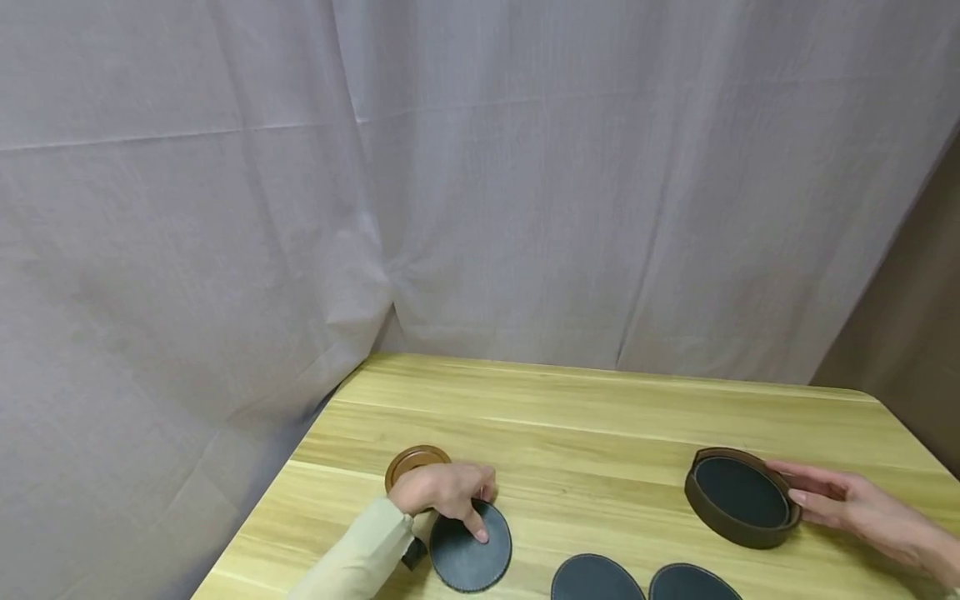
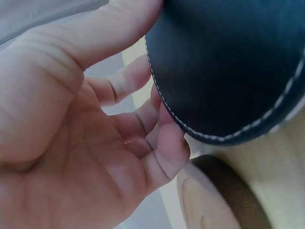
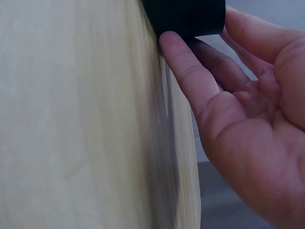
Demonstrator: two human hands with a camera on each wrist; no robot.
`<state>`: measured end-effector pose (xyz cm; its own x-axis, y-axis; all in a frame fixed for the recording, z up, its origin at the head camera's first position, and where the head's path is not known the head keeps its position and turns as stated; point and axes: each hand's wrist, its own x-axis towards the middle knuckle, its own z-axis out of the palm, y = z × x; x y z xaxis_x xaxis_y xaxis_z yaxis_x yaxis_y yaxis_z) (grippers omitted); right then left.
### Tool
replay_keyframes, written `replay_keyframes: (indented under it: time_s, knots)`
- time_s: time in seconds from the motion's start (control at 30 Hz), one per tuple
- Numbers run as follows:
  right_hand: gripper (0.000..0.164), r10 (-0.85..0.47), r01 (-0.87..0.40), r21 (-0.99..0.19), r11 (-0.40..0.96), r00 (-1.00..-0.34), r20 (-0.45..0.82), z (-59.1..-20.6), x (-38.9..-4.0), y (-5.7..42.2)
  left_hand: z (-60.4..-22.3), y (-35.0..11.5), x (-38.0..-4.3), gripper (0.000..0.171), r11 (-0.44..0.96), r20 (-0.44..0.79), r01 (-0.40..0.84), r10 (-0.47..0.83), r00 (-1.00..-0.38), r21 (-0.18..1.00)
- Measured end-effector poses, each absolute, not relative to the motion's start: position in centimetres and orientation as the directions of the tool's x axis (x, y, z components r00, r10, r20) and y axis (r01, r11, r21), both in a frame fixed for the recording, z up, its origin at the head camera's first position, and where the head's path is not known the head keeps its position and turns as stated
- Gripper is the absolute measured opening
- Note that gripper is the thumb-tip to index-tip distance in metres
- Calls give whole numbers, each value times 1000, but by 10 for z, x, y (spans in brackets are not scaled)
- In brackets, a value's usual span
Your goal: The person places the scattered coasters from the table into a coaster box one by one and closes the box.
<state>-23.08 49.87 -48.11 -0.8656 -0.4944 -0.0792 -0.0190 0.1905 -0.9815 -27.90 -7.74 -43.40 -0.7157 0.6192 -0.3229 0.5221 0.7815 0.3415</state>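
In the head view my left hand pinches a round black leather coaster, thumb on its top face. The left wrist view shows the coaster's pale stitching along its edge and curled fingers at its rim. At the right of the table, my right hand grips the side of a round, dark brown coaster holder, with a black disc inside it. The thumb and fingers lie on either side of the holder's dark wall in the right wrist view.
A round brown wooden dish sits beyond my left hand, partly covered by it. Two more black coasters lie at the near edge of the view. Grey curtain hangs behind the wooden table.
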Motion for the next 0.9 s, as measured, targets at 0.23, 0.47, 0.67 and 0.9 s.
replay_keyframes:
  time_s: [0.23, 0.47, 0.67, 0.9]
  knots:
    - [49, -523, 3, -989, 145, -848, -79, -481, -229, 500, -426, -68, -286, 22, 737, -321, 585, 675, -664, 339]
    - [49, -529, 13, -988, 151, -843, -92, -477, -231, 498, -417, -60, -297, 8, 669, -305, 636, 743, -596, 385]
    - [48, -565, -38, -993, 115, -824, -34, -476, -233, 495, -402, -56, -306, 6, 618, -309, 664, 786, -535, 421]
    - [48, -563, -10, -993, 116, -824, -58, -475, -232, 497, -388, -50, -312, 4, 561, -324, 693, 828, -458, 453]
